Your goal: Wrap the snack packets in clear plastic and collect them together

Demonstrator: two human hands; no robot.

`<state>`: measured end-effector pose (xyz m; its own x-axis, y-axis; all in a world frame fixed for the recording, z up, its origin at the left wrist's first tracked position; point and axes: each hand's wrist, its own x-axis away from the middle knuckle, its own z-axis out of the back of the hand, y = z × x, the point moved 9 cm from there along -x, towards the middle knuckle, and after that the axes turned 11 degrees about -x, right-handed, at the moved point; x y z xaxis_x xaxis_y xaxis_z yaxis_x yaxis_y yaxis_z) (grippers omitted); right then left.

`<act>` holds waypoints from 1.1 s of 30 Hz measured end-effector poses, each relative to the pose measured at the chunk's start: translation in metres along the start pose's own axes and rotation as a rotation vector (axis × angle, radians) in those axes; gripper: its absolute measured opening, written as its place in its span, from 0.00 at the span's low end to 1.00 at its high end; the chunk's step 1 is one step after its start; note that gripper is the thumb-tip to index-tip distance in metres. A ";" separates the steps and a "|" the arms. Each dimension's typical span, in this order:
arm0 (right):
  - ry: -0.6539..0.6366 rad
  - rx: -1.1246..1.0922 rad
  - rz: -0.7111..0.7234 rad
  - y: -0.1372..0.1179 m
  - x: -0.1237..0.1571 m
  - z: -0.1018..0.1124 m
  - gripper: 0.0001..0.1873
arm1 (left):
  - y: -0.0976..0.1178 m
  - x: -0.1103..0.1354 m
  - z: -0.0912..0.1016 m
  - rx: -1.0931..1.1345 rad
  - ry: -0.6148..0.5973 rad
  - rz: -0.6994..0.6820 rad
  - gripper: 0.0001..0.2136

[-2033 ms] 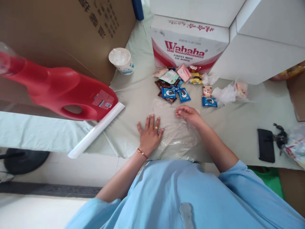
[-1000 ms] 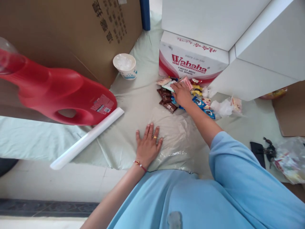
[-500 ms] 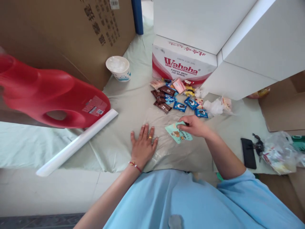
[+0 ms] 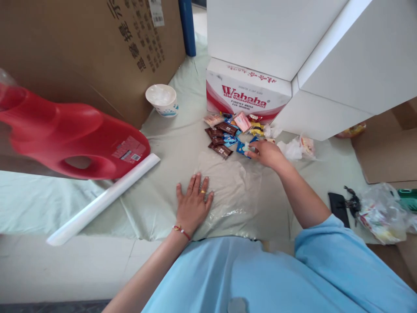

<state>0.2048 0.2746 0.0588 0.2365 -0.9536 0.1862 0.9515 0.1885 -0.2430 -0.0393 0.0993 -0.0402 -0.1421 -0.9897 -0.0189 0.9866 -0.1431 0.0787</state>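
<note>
Pressing my left hand (image 4: 193, 204) flat on a clear plastic bag (image 4: 234, 191), I have the fingers spread, palm down, with a gold ring on one finger and a red cord at the wrist. The bag lies smoothed out on the pale green cloth (image 4: 182, 139) directly in front of me, its near edge at my body.

My right hand (image 4: 265, 153) is stretched forward past the far edge of the bag, fingers curled at the near side of a heap of snack packets (image 4: 228, 130). The fingertips touch a blue packet (image 4: 243, 148); I cannot tell whether they grip it or merely rest on it.

The heap sits against the foot of a Wahaha water carton (image 4: 247, 93) and includes brown chocolate packets (image 4: 220, 150) and a pink packet (image 4: 243, 121). Crumpled white wrappers (image 4: 295, 148) lie just right of my right hand.

A paper cup (image 4: 162, 99) stands upright left of the carton, beside a large brown cardboard box (image 4: 81, 52). A red detergent jug (image 4: 71, 134) fills the left foreground, with a white roll (image 4: 104, 198) slanting below it. A black phone (image 4: 339, 203) lies well to the right.
</note>
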 end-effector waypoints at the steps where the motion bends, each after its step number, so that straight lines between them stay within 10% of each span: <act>1: -0.024 -0.034 0.006 0.009 -0.012 -0.001 0.20 | 0.000 0.000 0.001 0.005 0.005 0.000 0.27; 6: 0.196 -0.033 -0.017 0.026 -0.076 0.006 0.18 | -0.001 0.000 0.003 0.014 0.010 0.009 0.27; 10: 0.254 0.009 -0.031 0.011 -0.114 -0.016 0.34 | -0.001 -0.001 0.003 0.011 -0.001 0.011 0.27; 15: 0.280 -0.066 -0.117 0.018 -0.117 -0.012 0.19 | -0.001 -0.001 0.003 0.022 -0.004 0.012 0.27; 21: 0.416 -0.408 0.076 -0.003 -0.015 0.032 0.19 | -0.001 0.000 0.002 0.040 0.004 0.007 0.27; 26: -0.019 -0.507 0.294 -0.072 0.092 -0.040 0.16 | -0.001 0.001 0.001 0.049 -0.005 0.004 0.27; 33: -0.060 -0.197 0.466 -0.112 0.136 -0.129 0.32 | -0.001 0.001 0.003 0.071 0.021 -0.003 0.26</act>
<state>0.1054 0.0936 -0.0115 0.6432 -0.7626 0.0685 0.6887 0.5371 -0.4870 -0.0411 0.0985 -0.0371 -0.1428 -0.9889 -0.0404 0.9777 -0.1473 0.1494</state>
